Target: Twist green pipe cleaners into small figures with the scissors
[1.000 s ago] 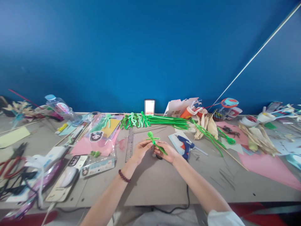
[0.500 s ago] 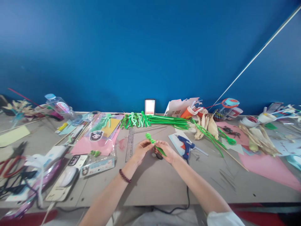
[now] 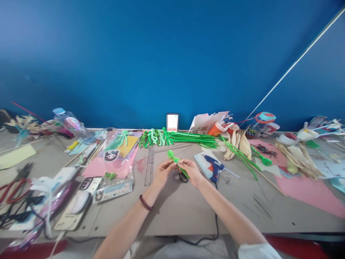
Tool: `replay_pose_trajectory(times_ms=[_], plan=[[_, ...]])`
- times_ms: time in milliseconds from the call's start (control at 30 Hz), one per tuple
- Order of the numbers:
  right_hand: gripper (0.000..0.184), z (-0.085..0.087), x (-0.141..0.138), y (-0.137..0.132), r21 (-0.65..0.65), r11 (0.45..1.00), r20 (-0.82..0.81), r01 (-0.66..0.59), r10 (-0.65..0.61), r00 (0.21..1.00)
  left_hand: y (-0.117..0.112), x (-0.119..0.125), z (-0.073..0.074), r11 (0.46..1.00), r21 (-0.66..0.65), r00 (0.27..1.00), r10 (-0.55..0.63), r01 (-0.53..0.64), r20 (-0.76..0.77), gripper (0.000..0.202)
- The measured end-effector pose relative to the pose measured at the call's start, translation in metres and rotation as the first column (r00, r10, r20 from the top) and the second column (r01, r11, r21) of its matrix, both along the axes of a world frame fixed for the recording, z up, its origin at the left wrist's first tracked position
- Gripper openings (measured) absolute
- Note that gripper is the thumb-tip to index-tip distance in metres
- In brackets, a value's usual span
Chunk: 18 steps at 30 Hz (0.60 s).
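Observation:
Both hands meet over the middle of the table around a small green pipe-cleaner piece [image 3: 170,154], which has a rounded, coiled head and stems pointing down to the right. My left hand [image 3: 164,171] pinches it just below the head. On the stem side, the fingers of my right hand [image 3: 190,171] are closed on the same piece. Under the hands, a black loop like a scissors handle [image 3: 183,177] shows on the table; the rest of it is hidden. Behind the hands lies a bundle of green pipe cleaners [image 3: 191,137] with twisted, lighter green ends.
A blue glue gun [image 3: 215,167] lies right of my hands, its cord running off the front edge. To the left are a clear ruler [image 3: 149,169], a plastic bag [image 3: 129,171], a phone [image 3: 71,216] and red-handled pliers [image 3: 16,192]. Dried husks [image 3: 244,145] stand at right.
My right hand's fingers have shifted slightly on the green stems, and more of the black loop shows below. Both hands stay on the pipe-cleaner piece; the view has moved a little.

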State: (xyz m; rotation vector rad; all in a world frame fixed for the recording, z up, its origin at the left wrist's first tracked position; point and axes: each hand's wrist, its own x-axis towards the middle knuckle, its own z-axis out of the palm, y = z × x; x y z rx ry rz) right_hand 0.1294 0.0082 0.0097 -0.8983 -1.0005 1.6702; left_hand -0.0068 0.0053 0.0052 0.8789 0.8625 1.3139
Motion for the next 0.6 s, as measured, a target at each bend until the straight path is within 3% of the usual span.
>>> replay_pose_trajectory(times_ms=[267,600], plan=[[0.026,0.002,0.002,0.0,-0.052,0.999,0.003,-0.003,0.003,1.0,-0.003,-0.004,0.017,0.998,0.052,0.996,-0.024,0.029,-0.089,0.017],[0.028,-0.001,0.003,0.003,-0.03,0.999,0.053,0.02,-0.018,0.998,-0.003,-0.003,0.016,0.999,0.044,0.992,0.015,-0.01,-0.124,0.015]])
